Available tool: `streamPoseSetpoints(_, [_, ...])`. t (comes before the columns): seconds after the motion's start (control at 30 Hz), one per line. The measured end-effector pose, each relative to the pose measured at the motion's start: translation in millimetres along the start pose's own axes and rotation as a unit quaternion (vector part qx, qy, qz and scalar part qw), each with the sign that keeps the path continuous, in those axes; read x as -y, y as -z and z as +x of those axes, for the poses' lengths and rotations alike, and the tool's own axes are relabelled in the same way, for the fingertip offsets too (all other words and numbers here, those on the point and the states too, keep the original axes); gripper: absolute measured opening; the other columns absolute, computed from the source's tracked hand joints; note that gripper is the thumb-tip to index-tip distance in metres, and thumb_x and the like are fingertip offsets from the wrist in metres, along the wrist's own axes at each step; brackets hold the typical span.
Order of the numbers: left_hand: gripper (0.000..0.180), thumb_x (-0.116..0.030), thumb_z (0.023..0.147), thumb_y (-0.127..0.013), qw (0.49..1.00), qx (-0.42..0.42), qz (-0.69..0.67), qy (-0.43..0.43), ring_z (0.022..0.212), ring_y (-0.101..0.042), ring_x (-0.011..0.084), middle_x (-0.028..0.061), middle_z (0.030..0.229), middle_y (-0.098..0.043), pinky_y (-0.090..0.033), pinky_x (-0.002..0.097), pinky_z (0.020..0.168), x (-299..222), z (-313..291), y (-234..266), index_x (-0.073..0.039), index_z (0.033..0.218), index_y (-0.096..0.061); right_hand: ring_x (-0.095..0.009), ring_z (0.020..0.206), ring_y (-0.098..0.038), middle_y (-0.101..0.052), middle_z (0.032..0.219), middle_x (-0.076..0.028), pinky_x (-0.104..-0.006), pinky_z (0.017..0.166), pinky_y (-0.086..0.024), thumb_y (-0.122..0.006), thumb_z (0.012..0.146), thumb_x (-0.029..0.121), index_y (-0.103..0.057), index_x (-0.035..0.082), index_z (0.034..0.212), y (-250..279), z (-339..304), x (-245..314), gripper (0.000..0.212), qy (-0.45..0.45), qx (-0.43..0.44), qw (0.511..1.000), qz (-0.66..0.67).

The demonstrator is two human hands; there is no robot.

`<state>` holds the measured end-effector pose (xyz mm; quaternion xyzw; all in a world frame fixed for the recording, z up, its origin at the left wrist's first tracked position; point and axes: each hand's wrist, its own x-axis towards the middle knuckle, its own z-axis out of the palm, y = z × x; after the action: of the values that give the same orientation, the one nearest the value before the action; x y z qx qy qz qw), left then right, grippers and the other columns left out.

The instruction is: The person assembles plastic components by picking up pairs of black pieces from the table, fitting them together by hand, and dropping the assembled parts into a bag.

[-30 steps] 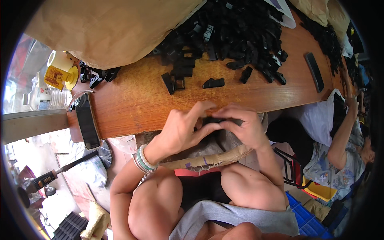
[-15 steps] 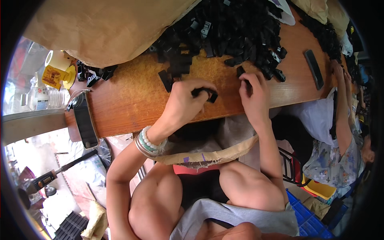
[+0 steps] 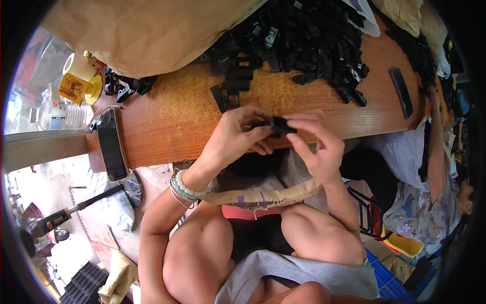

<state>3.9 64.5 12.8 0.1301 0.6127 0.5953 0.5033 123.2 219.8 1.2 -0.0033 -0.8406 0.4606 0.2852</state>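
Observation:
Just above the table's near edge, my left hand (image 3: pixel 233 136) and my right hand (image 3: pixel 320 143) meet at a small black plastic part (image 3: pixel 278 125). The left fingers grip its left side, and the right thumb and fingertips pinch it from the right. Whether it is one piece or two pressed together I cannot tell. Beyond my left hand lie several loose black plastic pieces (image 3: pixel 237 83) on the wood. A large pile of similar black parts (image 3: pixel 319 45) spreads behind them.
A brown paper sack (image 3: pixel 136 30) leans over the wooden table (image 3: pixel 172 116) at far left. A phone (image 3: pixel 111 147) lies at the left edge, near a plastic bottle (image 3: pixel 55 114). A black bar-shaped object (image 3: pixel 401 92) lies right. An open sack (image 3: pixel 263 195) hangs below my hands. Another person's arm (image 3: pixel 436 147) is at right.
My right hand has come back from the pile's near edge toward my left hand. Both hands now touch at the black part. The view has shifted slightly.

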Motion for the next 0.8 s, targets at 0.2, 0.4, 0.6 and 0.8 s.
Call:
streamPoseSetpoints(0.2, [0.03,0.002,0.088,-0.059,0.995,0.018,-0.049,-0.083,0.082,-0.07,0.0216,0.0169,0.092,-0.066,-0.058,0.0275,0.071,12.4,1.9,-2.8,0.01,0.116,-0.052,-0.027,0.087,-0.061,-0.068,0.094,-0.01,-0.0337,0.076,-0.049,-0.07,0.072,-0.005,-0.067,0.001,0.093,-6.2,-2.5,-3.1,0.022,-0.007,0.004,0.999,-0.032])
streamPoseSetpoints(0.4, [0.03,0.001,0.089,-0.059,0.997,0.009,-0.047,-0.067,0.081,-0.07,0.021,0.0184,0.092,-0.066,-0.058,0.0272,0.07,8.5,-1.3,-5.6,0.012,0.115,-0.051,-0.026,0.088,-0.06,-0.068,0.095,-0.009,-0.0346,0.075,-0.049,-0.07,0.071,-0.006,-0.068,0.002,0.094,-7.6,-5.6,-5.6,0.024,0.023,0.002,0.996,-0.091])
streamPoseSetpoints(0.6, [0.03,-0.001,0.085,-0.064,0.927,-0.06,0.173,-0.326,0.08,-0.069,0.0238,0.0162,0.093,-0.066,-0.056,0.0302,0.068,23.7,-0.9,-7.0,0.005,0.112,-0.053,-0.02,0.086,-0.059,-0.066,0.106,-0.01,-0.029,0.078,-0.047,-0.066,0.077,-0.004,-0.066,0.002,0.105,-12.5,-7.2,-3.1,0.029,-0.163,-0.016,0.978,0.126])
streamPoseSetpoints(0.8, [0.035,-0.006,0.081,-0.07,0.894,-0.139,0.236,-0.355,0.077,-0.068,0.0296,0.0153,0.09,-0.066,-0.056,0.0344,0.069,25.1,-8.6,-19.7,0.001,0.111,-0.052,-0.02,0.084,-0.059,-0.062,0.098,-0.01,-0.0284,0.075,-0.047,-0.065,0.081,-0.001,-0.065,0.001,0.107,-15.5,-10.8,-3.0,0.026,-0.14,0.017,0.983,0.122])
